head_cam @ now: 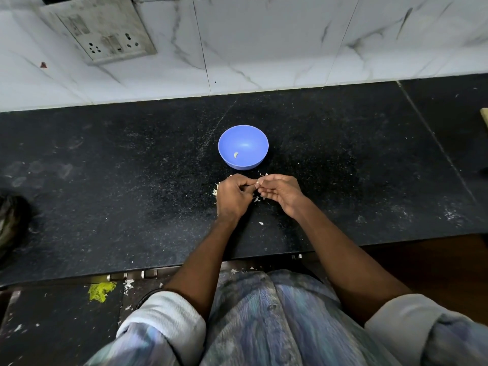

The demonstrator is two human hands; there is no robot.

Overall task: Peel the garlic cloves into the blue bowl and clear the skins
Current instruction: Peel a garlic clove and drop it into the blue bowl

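The blue bowl [243, 147] stands on the black counter with one peeled garlic clove [235, 154] inside it. Just in front of the bowl my left hand [233, 196] and my right hand [280, 192] meet, fingertips together. Between them they pinch a small garlic clove [257, 183], mostly hidden by the fingers. Loose white garlic skins [258, 198] lie on the counter beneath and around both hands, and one scrap [261, 223] lies nearer the front edge.
The black stone counter [118, 180] runs left and right, backed by a white marbled wall with a switch and socket plate [100, 30]. A dark object [10, 223] sits at the far left edge. Skin flakes and a yellow scrap [100, 290] lie below the counter's front edge.
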